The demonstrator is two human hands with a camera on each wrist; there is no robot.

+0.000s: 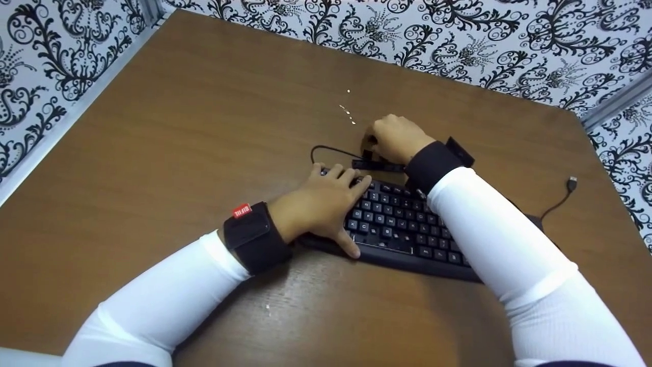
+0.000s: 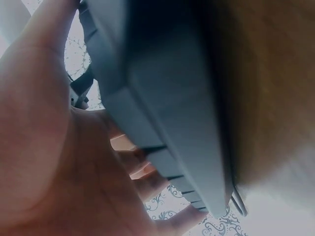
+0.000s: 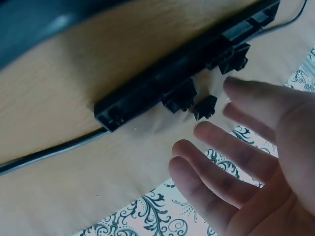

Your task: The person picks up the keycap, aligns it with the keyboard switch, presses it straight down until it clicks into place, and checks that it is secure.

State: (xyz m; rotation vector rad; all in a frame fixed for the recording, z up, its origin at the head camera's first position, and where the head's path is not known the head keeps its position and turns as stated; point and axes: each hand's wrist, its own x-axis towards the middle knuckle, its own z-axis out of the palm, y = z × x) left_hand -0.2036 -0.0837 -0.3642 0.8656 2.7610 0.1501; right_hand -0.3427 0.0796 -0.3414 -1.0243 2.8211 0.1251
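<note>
A black keyboard point(image 1: 389, 219) lies on the table, its left end under my left hand point(image 1: 328, 204). That hand rests on it with fingers spread, thumb at the front edge and fingertips along the back. In the left wrist view the keyboard's end point(image 2: 172, 113) runs beside the palm. Behind the keyboard lies a long narrow black bar point(image 3: 162, 73), with a cable point(image 3: 54, 150) at its end. Several small black pieces like keycaps point(image 3: 205, 107) lie along it. My right hand point(image 1: 400, 137) is over these, and its loosely bent fingers point(image 3: 236, 152) hold nothing in the right wrist view.
The brown wooden table point(image 1: 204, 112) has patterned panels point(image 1: 377, 30) around it. A USB plug point(image 1: 572, 183) on a black cable lies to the right of the keyboard. Several white specks point(image 1: 348, 113) show behind the right hand.
</note>
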